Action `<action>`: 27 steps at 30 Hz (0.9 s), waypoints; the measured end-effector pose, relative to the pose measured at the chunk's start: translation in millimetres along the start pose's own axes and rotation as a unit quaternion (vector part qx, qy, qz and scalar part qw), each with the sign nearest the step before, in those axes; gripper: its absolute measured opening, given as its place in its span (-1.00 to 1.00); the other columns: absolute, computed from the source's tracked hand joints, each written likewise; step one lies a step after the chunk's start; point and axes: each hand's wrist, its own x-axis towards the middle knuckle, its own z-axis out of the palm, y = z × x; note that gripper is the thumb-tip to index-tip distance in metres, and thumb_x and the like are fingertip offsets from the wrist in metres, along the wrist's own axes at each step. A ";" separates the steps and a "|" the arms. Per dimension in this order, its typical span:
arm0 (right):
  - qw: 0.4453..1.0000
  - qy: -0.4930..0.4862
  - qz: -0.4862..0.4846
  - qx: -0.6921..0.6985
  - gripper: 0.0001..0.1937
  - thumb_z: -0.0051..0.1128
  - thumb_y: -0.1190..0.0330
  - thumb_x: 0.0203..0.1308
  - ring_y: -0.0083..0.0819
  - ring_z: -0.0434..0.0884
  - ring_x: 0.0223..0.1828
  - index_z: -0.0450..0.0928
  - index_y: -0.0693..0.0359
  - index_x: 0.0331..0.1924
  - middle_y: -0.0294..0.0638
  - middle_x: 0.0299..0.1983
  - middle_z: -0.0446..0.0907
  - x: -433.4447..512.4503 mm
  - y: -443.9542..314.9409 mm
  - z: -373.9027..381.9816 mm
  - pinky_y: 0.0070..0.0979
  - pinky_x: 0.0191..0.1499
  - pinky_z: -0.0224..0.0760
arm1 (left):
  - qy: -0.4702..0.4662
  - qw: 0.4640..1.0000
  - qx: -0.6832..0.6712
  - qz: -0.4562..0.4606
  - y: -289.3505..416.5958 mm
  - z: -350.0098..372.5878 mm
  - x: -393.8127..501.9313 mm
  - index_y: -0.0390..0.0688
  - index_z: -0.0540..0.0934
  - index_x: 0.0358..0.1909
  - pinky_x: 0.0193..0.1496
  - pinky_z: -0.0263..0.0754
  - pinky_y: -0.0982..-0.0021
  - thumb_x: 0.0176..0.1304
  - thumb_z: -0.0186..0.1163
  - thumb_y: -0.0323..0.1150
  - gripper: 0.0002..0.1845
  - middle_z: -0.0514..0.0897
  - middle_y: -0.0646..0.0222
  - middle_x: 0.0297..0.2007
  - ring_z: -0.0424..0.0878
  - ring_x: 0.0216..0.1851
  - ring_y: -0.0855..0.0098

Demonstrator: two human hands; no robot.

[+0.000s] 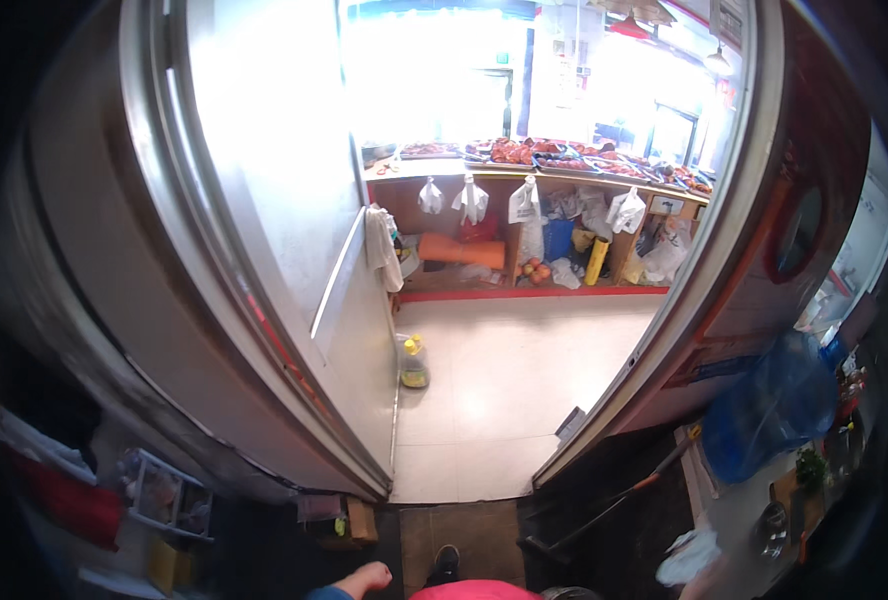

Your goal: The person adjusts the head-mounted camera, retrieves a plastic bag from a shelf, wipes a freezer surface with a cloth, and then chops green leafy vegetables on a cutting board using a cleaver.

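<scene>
My left hand (375, 576) is at the bottom edge, its fingers curled in and nothing visible in them. It hangs beside my shoe (448, 559), over the floor in front of a doorway. At the lower right my right hand (706, 576), blurred and partly dark, holds a crumpled white cloth or bag (688, 558). Ahead, a white door (264, 150) stands open on the left of the doorway. Pale floor tiles (474, 405) lie beyond the sill.
Past the doorway, a plastic jug with a yellow cap (415, 364) stands by the door. A counter (414, 176) bears trays of meat (511, 152), with plastic bags (471, 199) hanging below. On the right are a blue water bottle (766, 412) and a long-handled tool (609, 510).
</scene>
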 end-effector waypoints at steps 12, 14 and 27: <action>0.940 -0.256 0.141 0.175 -0.80 0.00 0.45 0.44 -0.33 0.64 -0.14 0.64 0.32 -0.05 -0.16 -0.22 0.69 -195.9 -193.7 -54.0 -0.39 -0.01 0.52 | 0.101 0.952 -0.167 0.235 235.5 -166.5 106.3 -0.24 0.75 -0.10 -0.22 0.65 0.34 0.46 0.16 -0.20 -0.68 0.81 0.21 -0.28 0.76 -0.30 0.45; 0.945 -0.253 0.116 0.171 -0.80 -0.02 0.43 0.45 -0.35 0.63 -0.15 0.64 0.31 -0.07 -0.15 -0.24 0.67 -211.2 -196.2 -69.6 -0.39 -0.01 0.51 | 0.011 0.933 -0.229 0.279 268.9 -124.4 82.9 -0.24 0.73 -0.04 -0.23 0.65 0.39 0.51 0.17 -0.19 -0.68 0.80 0.28 -0.26 0.75 -0.28 0.48; 0.858 -0.072 0.339 0.379 -0.80 -0.09 0.48 0.26 -0.69 0.47 -0.46 0.63 0.30 -0.27 -0.36 -0.41 0.61 -304.7 -63.7 -330.1 -0.68 -0.37 0.32 | -0.575 0.791 -0.190 0.089 392.6 263.9 -213.8 -0.09 0.44 0.40 0.29 0.49 0.10 0.49 0.01 0.32 -0.25 0.54 0.21 0.31 0.56 0.26 0.22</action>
